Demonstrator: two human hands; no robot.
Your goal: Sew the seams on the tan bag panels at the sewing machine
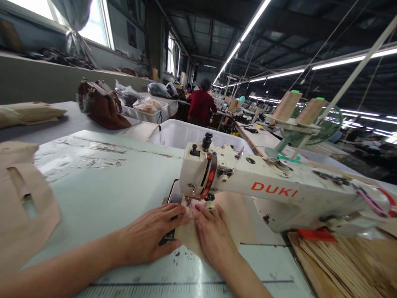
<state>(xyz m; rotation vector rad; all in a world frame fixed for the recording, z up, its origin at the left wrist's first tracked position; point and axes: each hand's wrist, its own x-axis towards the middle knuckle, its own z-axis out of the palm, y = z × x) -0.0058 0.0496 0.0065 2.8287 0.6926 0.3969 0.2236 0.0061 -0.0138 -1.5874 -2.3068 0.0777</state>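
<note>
Both of my hands are at a white sewing machine [235, 174] marked DUKI. A beige, leather-like panel [231, 211] lies under its needle area and stretches out to the right of the needle. My left hand [151, 231] rests at the panel's left edge, fingertips touching it close to the presser foot, thumb apart from the fingers. Lying flat on the panel, my right hand [214, 234] has its fingers stretched toward the needle. The fingertips of both hands almost meet below the machine head, and the exact needle point is hard to make out.
A cut beige piece with a slot [40, 198] lies at the left. Stacked tan pieces [350, 260] sit at the lower right. Thread cones [287, 105], a green fan [325, 124], a white bin [201, 134] and a brown bag [101, 103] stand behind. A person in red [201, 105] sits farther back.
</note>
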